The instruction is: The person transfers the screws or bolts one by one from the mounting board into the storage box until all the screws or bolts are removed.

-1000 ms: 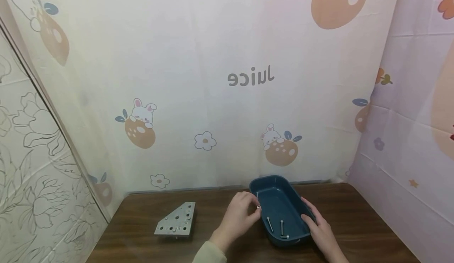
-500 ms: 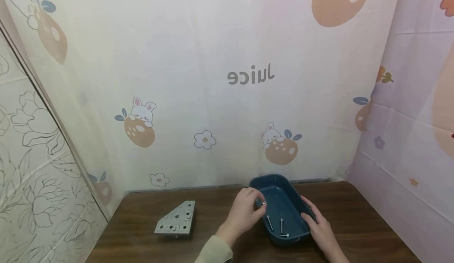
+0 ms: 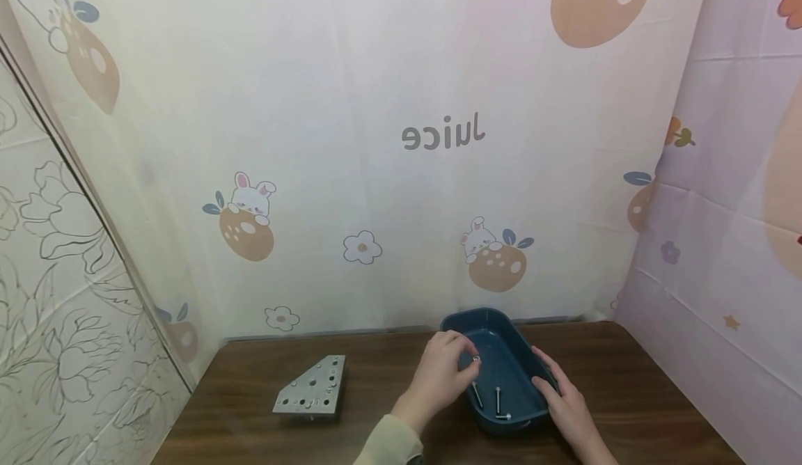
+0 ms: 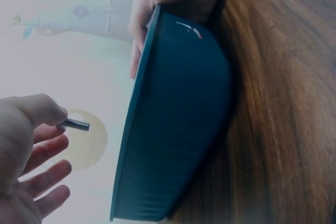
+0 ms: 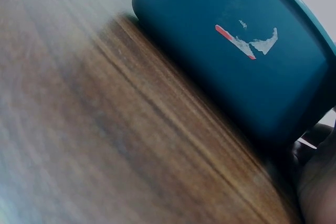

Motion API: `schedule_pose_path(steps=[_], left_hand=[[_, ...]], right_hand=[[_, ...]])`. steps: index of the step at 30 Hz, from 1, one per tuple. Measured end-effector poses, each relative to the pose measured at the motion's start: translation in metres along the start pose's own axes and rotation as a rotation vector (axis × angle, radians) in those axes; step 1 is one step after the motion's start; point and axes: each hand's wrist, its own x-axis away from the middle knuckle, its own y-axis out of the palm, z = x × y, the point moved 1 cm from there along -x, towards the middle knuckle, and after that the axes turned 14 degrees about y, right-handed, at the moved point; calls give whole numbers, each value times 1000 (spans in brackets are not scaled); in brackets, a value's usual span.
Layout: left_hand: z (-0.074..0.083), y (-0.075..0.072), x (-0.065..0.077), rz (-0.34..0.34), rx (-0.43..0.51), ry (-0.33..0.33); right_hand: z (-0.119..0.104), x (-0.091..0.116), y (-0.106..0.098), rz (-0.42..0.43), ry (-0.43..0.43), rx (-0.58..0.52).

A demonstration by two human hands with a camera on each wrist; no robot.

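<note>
Thumb and index finger of my left hand (image 3: 441, 369) pinch a small bolt (image 4: 79, 125); its threaded end sticks out past the fingertips in the left wrist view, while the other fingers are spread. The hand is over the left side of a deep blue tray (image 3: 491, 340). In the tray's near end lie several silver bolts (image 3: 498, 401). My right hand (image 3: 569, 406) grips the tray's right wall, with the thumb over the rim. In the right wrist view, only part of that hand shows beside the tray.
A grey metal block (image 3: 313, 383) with several holes and a slanted corner lies to the left on the brown wooden table (image 3: 244, 444). A printed curtain (image 3: 351, 172) hangs behind the table, with more cloth at both sides.
My left hand has moved right with the bolt, from the tray's left rim to over its inside. The right hand and tray have hardly moved.
</note>
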Motion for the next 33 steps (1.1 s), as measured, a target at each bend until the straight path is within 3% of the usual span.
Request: schedule_pose_path(steps=[9,17,27,33], left_hand=[[2,8,-4,-49,-9,-30],[2,12,-3,-83,-29,-16],[3,19,-3,-140,-31,-58],[2,22,-1,-159,-36,-49]], right_hand=[[-1,3,0,-20,43,-14],[-1,2,1,4,-2,0],[-2,2,0,3,12,2],[-4,3,-1,-9,36,0]])
